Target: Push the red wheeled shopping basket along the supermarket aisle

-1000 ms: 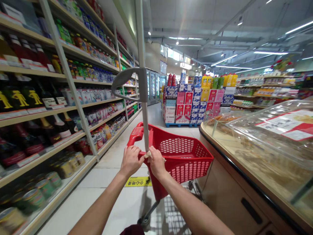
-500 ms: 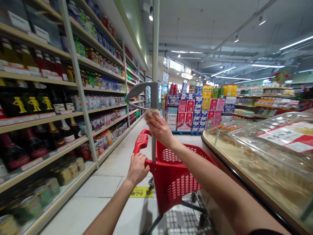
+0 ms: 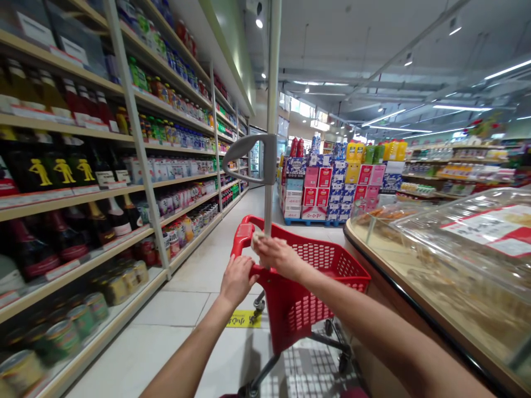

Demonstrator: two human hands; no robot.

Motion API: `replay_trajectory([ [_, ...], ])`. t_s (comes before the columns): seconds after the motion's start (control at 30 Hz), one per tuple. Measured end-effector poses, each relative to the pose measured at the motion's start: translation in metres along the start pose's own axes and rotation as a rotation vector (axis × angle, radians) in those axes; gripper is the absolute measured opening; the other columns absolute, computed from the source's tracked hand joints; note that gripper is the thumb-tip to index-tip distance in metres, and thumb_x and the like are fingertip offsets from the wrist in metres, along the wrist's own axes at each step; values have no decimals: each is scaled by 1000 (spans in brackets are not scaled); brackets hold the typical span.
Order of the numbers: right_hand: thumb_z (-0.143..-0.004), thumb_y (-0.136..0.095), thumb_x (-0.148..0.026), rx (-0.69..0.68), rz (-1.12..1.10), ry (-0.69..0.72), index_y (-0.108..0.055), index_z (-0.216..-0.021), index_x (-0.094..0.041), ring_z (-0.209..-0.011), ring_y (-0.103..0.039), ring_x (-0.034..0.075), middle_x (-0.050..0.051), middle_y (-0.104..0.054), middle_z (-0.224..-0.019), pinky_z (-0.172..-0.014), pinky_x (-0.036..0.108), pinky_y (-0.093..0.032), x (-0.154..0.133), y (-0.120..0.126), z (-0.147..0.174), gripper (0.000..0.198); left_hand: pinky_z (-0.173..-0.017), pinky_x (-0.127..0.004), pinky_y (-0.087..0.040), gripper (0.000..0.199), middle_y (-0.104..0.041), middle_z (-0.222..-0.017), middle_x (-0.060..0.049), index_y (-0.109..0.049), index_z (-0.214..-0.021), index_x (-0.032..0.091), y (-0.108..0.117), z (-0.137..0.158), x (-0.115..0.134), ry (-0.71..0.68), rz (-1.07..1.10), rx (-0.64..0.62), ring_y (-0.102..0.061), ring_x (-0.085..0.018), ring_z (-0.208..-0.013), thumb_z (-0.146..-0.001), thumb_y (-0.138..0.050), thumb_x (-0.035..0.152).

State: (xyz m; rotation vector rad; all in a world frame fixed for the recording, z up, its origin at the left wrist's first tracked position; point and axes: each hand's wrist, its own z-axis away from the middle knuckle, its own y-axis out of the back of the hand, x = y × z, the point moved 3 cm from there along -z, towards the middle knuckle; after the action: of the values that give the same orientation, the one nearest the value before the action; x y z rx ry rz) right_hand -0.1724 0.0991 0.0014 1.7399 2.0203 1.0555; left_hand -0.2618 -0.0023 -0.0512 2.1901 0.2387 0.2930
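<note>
A red shopping cart (image 3: 290, 309) stands in front of me, its handle (image 3: 244, 235) at the near left. My left hand (image 3: 236, 281) is wrapped round that handle. A pale cloth (image 3: 258, 239) is pressed under the fingers of my right hand (image 3: 279, 257), against the lower part of a tall light pole (image 3: 270, 204) that rises from the cart's near end. Higher on the pole, a grey loop-shaped grip (image 3: 249, 157) juts out to the left.
Shelves (image 3: 83, 188) of bottles and cans line the left side. At right is a food counter (image 3: 357, 237) with clear plastic lids (image 3: 489, 237). Stacked drink cartons (image 3: 317, 190) stand ahead on blue pallets. A yellow floor sign (image 3: 243, 319) lies beside the cart.
My right hand has slid down the pole with the cloth, from just below the grey grip to near the cart's handle. My left hand still holds the handle.
</note>
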Motion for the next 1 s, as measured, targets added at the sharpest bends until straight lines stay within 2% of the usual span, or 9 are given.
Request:
replay_trajectory([
  [0.07,-87,-39,-18,51,-27,-35,-57,-108,-20,-113,-45,15,3,-61,-109,-97,32,-36,-19,-22,42,28,-96,-40,-31,17,-62,-92,-3,-54,-85,21,4,1,7,14,-27,6,-53,-20,-93,-68,-56,22],
  [0.17,-85,-42,-15,257,-58,-320,-60,-103,-20,-110,-47,18,7,-60,-107,-94,38,-40,-38,-37,92,26,-93,-37,-33,15,-62,-86,-3,-53,-82,21,8,4,20,62,-69,22,-53,-20,-89,-68,-57,25],
  [0.3,-82,-43,-13,422,-100,-636,-58,-106,-20,-104,-49,19,9,-58,-108,-88,39,-44,-52,-30,110,30,-85,-36,-36,16,-62,-83,-6,-53,-80,19,12,6,41,86,-128,-32,-55,-22,-85,-68,-58,29],
  [0.43,-78,-42,-8,430,-200,-724,-57,-109,-21,-105,-48,18,8,-58,-107,-93,40,-40,-58,-22,110,37,-78,-36,-38,17,-62,-76,-6,-54,-76,19,19,4,47,46,-137,-115,-56,-23,-81,-67,-57,33],
  [0.57,-74,-41,-6,456,-220,-813,-61,-101,-21,-102,-50,19,7,-59,-105,-91,39,-41,-57,-20,130,37,-84,-37,-35,23,-63,-74,0,-57,-81,23,19,1,35,-60,72,-194,-56,-18,-75,-66,-58,40],
  [0.7,-75,-41,-9,480,-300,-838,-61,-102,-22,-101,-51,17,7,-58,-106,-89,35,-42,-65,-18,120,36,-93,-40,-30,24,-63,-75,-2,-56,-72,21,14,6,41,-62,118,-70,-56,-17,-78,-75,-45,42],
  [0.87,-74,-40,-9,468,-284,-855,-58,-105,-20,-102,-50,17,6,-59,-105,-90,35,-40,-63,4,95,37,-76,-30,-42,31,-64,-83,-1,-53,-88,22,16,7,73,60,364,-73,-58,-15,-80,-85,-25,34],
  [0.93,-72,-41,-9,400,-280,-887,-61,-99,-19,-100,-51,18,6,-60,-103,-90,35,-40,-53,19,103,35,-73,-27,-44,30,-64,-88,-1,-52,-94,23,20,-5,69,67,455,-69,-58,-14,-82,-84,-27,35],
  [1.0,-72,-42,-11,335,-290,-938,-63,-94,-19,-96,-54,18,6,-62,-99,-88,33,-41,-41,36,118,32,-85,-30,-41,31,-61,-104,-3,-51,-102,22,23,-23,50,84,425,4,-55,-15,-96,-83,-30,35],
])
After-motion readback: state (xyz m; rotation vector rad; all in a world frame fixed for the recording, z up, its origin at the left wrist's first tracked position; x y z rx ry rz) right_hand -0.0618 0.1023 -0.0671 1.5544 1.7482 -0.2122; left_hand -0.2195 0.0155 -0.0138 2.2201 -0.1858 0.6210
